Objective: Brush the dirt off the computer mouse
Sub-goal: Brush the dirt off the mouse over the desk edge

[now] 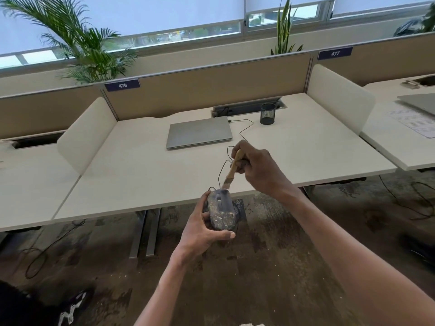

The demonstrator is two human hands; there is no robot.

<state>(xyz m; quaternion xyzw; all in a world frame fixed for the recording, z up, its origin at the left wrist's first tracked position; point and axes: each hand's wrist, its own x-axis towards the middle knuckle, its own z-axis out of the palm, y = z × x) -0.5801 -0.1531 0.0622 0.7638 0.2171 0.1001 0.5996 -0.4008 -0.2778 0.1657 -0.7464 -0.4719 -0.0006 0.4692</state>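
A dark wired computer mouse (222,209), speckled with pale dirt, is cupped in my left hand (202,228) just off the desk's front edge, above the floor. My right hand (255,167) grips the wooden handle of a small paintbrush (233,167). The brush slants down and its pale bristles touch the front end of the mouse near the buttons. The mouse's thin black cable (237,137) loops back across the desk to a closed grey laptop (199,132).
The white desk (131,175) has curved side dividers and a tan back panel labelled 476. A black mesh pen cup (267,114) stands right of the laptop by a cable tray. Neighbouring desks lie on both sides. Cables trail over the dark floor.
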